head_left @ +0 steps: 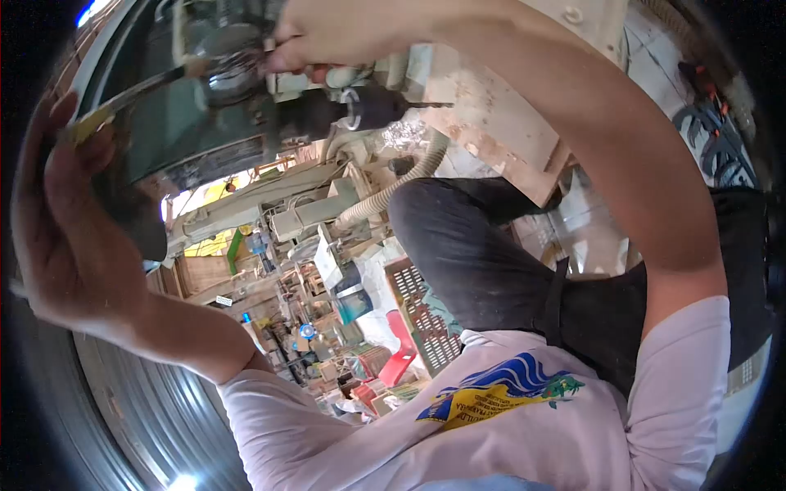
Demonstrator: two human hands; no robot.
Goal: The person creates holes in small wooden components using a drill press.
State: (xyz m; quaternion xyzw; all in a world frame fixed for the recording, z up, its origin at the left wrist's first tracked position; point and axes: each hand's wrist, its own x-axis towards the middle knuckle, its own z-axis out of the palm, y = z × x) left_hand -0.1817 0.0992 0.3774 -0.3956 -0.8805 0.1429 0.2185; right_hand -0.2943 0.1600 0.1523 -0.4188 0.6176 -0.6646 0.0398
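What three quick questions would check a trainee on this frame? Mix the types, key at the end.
1. Multiple choice: which side of the picture does the drill bit point to?
A) left
B) right
C) bottom

2. True or false: both of the person's hands are resting on the knees.

3. Short answer: which hand has its fingers at the yellowish end of the thin rod?

Key:
1. B.
2. False: the left hand and the right hand are both raised by the dark green machine.
3. The left.
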